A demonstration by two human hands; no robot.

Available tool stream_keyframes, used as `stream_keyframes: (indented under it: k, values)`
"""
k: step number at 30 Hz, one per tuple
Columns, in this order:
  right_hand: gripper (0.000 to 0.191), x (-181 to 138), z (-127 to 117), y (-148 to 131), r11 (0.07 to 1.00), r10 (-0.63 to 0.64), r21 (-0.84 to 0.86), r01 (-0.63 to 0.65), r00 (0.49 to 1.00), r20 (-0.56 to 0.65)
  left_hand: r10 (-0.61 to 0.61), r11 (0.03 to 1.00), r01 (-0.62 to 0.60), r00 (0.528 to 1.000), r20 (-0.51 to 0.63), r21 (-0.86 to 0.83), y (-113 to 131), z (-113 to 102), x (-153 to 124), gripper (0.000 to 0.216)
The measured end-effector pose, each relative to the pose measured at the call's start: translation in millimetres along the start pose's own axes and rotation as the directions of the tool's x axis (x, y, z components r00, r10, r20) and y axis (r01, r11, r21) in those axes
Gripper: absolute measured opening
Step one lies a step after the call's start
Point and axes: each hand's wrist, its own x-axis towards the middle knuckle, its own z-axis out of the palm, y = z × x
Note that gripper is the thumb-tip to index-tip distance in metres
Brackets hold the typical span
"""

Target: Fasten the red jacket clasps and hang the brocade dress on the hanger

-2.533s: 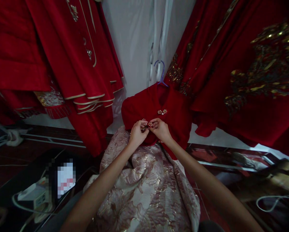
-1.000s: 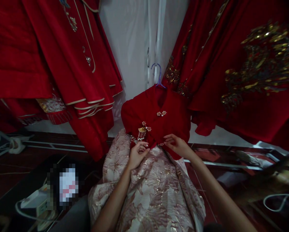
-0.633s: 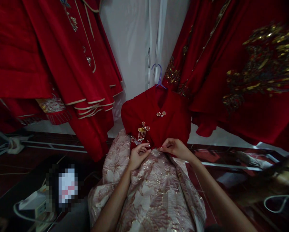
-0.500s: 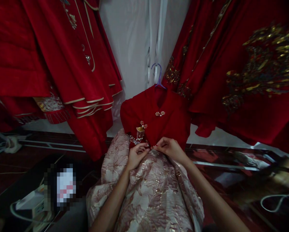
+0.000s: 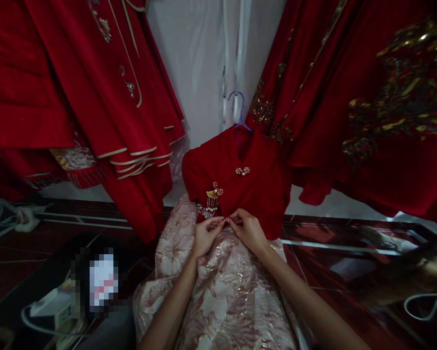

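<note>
A red top (image 5: 218, 160) with short puffed sleeves hangs on a purple hanger (image 5: 241, 114) in front of me. A pearl flower clasp (image 5: 242, 171) sits below its neckline, and a gold fan-shaped ornament with bead strands (image 5: 211, 198) is at its left front. Below spreads pale pink brocade cloth (image 5: 240, 301) with a floral pattern. At the waist of the top, my left hand (image 5: 207, 236) and my right hand (image 5: 250, 233) meet, fingertips pinched together on a small beaded fastener. The fingers hide most of it.
Long red garments (image 5: 68, 87) with pale piping hang on the left. More red garments (image 5: 350, 160) with gold sequin embroidery hang on the right. A white power strip (image 5: 63, 311) with a cable is at lower left, beside a blurred-out patch. Metal rails (image 5: 342, 247) run near the dark tiled floor.
My right hand has moved left, bringing its fingertips against those of my left hand. The left hand stays almost in place. The view has shifted slightly.
</note>
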Motion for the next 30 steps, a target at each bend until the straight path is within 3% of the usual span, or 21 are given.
stream_keyframes:
  k: [8, 13, 17, 21, 23, 27, 30]
  values:
    - [0.007, -3, 3, -7, 0.985, -0.024, -0.172, 0.018, 0.999, -0.032, 0.010, 0.996, -0.013, 0.999, 0.032, 0.089, -2, -2, 2, 0.025]
    - [0.019, 7, -26, -8, 0.983, 0.021, -0.181, -0.041, 0.994, -0.109, 0.027, 0.999, -0.026, 1.000, -0.013, 0.026, -1, 1, 1, 0.034]
    - [0.015, 15, -49, -3, 0.991, 0.065, -0.104, -0.084, 0.982, -0.177, 0.054, 0.997, -0.054, 0.999, 0.002, 0.046, 3, 2, -1, 0.030]
    - [0.015, 16, -45, 4, 0.996, 0.090, -0.017, -0.091, 0.995, -0.050, 0.101, 0.986, -0.107, 0.993, 0.056, 0.127, 7, 2, -3, 0.030]
    - [0.019, 13, -35, 7, 0.996, 0.071, -0.055, -0.069, 0.997, 0.032, 0.129, 0.976, -0.140, 0.988, 0.079, 0.164, 8, 2, -3, 0.030]
    - [0.019, 10, -19, 16, 0.987, 0.052, -0.151, -0.047, 0.998, 0.030, 0.157, 0.966, -0.171, 0.984, 0.088, 0.193, 10, 1, -2, 0.029]
    - [0.010, 9, -15, 18, 0.997, 0.076, -0.023, -0.074, 0.994, 0.073, 0.160, 0.966, -0.171, 0.984, 0.072, 0.192, 9, 1, -1, 0.027]
